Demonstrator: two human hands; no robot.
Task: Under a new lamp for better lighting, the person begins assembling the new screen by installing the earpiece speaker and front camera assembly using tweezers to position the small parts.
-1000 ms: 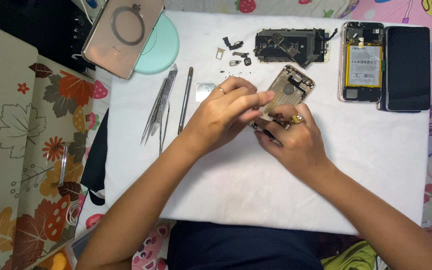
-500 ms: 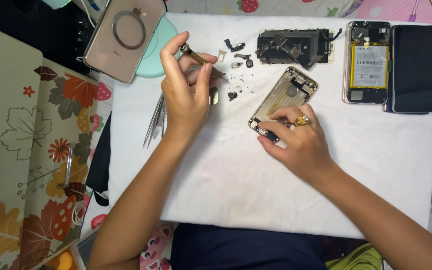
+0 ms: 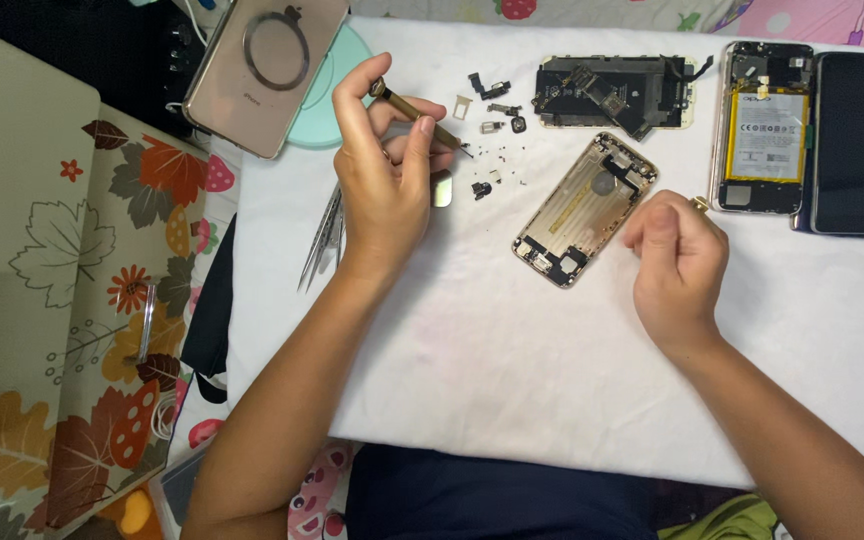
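Grasping the slim screwdriver (image 3: pixel 420 112), the left hand (image 3: pixel 384 185) should steady its tip over the tiny screws (image 3: pixel 500 158); the right hand (image 3: pixel 680 262), loosely clenched and apparently empty, could brace the gold phone shell (image 3: pixel 584 208).

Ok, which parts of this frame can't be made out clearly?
Head view:
- Small loose parts beside the screwdriver: too small to identify.
- Right hand: curled into a fist, so anything inside is hidden.
- Tweezers: partly covered by the left hand.
- Pink phone back: top cut off by the frame edge.
- Gold phone housing: its inner components are too fine to tell apart.
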